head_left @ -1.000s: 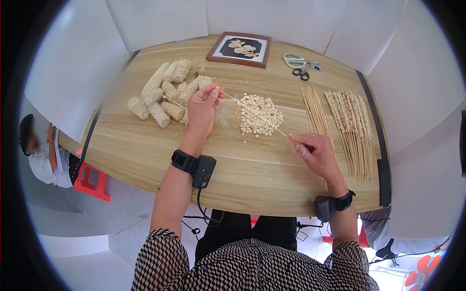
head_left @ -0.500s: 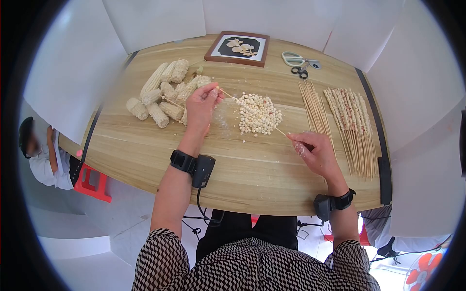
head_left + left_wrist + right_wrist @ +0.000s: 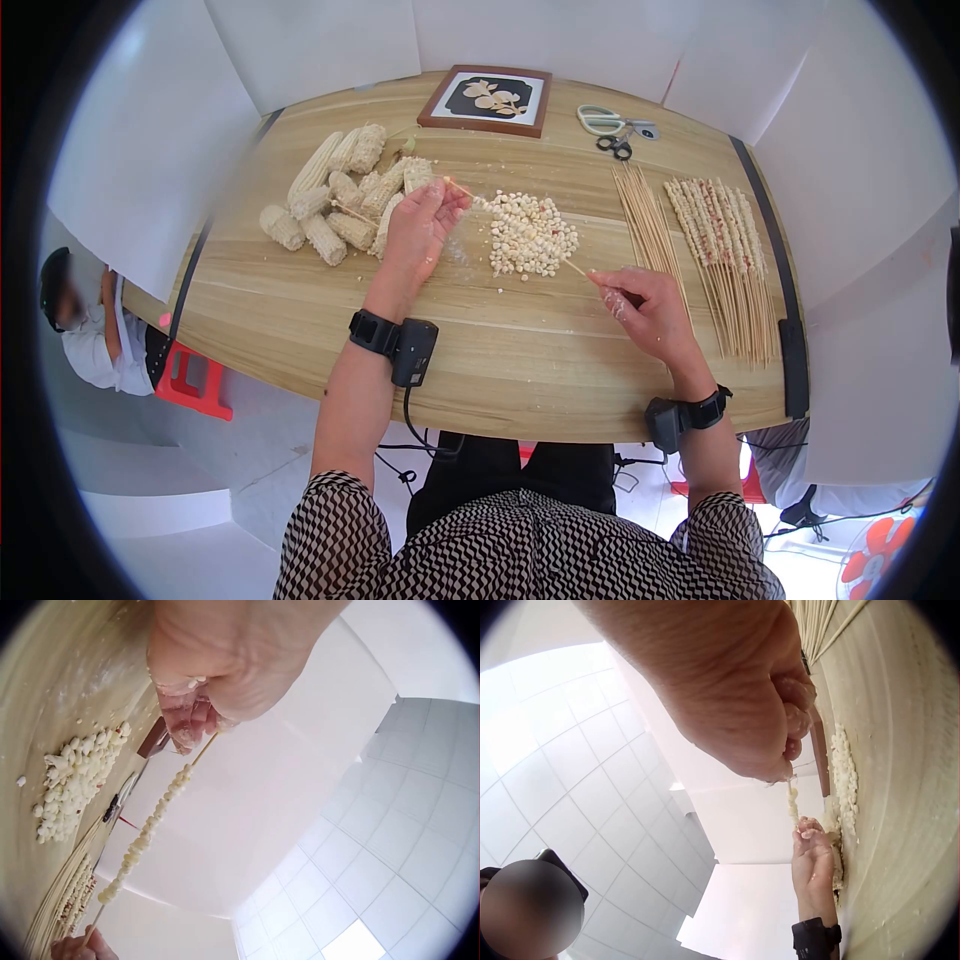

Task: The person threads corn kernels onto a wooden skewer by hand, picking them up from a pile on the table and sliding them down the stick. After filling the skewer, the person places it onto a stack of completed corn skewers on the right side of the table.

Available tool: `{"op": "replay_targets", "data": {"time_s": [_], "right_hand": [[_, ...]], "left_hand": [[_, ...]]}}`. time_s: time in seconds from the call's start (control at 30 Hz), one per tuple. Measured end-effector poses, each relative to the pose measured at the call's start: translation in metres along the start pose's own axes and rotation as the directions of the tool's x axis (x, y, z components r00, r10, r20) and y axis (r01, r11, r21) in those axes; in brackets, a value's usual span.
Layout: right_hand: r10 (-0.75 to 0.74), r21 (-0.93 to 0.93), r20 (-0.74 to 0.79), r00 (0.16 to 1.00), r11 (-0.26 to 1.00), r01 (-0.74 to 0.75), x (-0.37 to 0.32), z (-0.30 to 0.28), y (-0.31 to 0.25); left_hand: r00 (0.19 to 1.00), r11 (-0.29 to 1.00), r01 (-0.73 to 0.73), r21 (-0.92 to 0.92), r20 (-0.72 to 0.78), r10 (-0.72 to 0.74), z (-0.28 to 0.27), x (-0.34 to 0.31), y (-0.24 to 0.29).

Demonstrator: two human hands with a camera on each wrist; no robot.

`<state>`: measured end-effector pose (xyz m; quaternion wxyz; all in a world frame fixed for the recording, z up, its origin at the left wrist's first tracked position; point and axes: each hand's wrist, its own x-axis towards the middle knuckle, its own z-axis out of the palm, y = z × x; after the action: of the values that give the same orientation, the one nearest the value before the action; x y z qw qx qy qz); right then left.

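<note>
A thin wooden skewer (image 3: 201, 754) threaded with a row of pale corn kernels (image 3: 142, 844) stretches between my two hands, raised above the table. My left hand (image 3: 415, 235) pinches its far-left end between thumb and fingers, with white crumbs stuck on the skin. The other end is pinched by my right hand (image 3: 645, 310), whose fingers are curled in. In the head view the threaded part overlaps the pile of loose kernels (image 3: 530, 235) on the table. Beside my left hand lies a heap of stripped corncobs (image 3: 340, 180).
Bare skewers (image 3: 650, 225) lie right of the pile, then a row of kernel-threaded skewers (image 3: 715, 235). Scissors (image 3: 603, 120) and a smaller black-handled pair (image 3: 618, 149) rest behind. A framed picture (image 3: 530, 120) lies at the back. White panels (image 3: 560, 45) surround the wooden table (image 3: 450, 370).
My left hand has shifted slightly right and turned a little on the skewer's end. My right hand keeps its pinch, almost still. The whole view has drifted slightly.
</note>
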<state>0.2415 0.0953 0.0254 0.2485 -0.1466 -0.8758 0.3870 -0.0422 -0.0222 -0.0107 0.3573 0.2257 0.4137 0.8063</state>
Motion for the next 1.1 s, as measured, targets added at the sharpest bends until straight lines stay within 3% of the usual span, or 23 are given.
{"op": "replay_targets", "data": {"time_s": [0.2,0.27,0.5,0.73,1.1], "right_hand": [[0.02,0.02,0.018,1.0,1.0,-0.02,-0.001,0.001,-0.001],[0.027,0.012,0.026,0.999,1.0,-0.028,-0.001,0.001,-0.001],[0.045,0.01,0.036,0.998,0.999,-0.045,-0.001,0.0,-0.002],[0.028,0.052,0.06,0.998,0.998,-0.031,0.0,0.008,0.002],[0.036,0.046,-0.023,0.999,0.998,-0.035,0.0,0.014,0.004]], "left_hand": [[0.999,0.999,0.03,-0.027,-0.018,-0.03,-0.005,0.002,-0.004],[0.998,0.999,-0.039,0.026,0.048,0.038,-0.006,0.003,-0.004],[1.0,0.994,-0.017,0.109,-0.004,0.017,-0.001,0.0,0.004],[0.996,0.983,0.075,0.165,0.035,-0.082,0.007,-0.004,-0.004],[0.995,0.978,0.089,0.186,0.035,-0.097,0.013,-0.008,-0.004]]}}
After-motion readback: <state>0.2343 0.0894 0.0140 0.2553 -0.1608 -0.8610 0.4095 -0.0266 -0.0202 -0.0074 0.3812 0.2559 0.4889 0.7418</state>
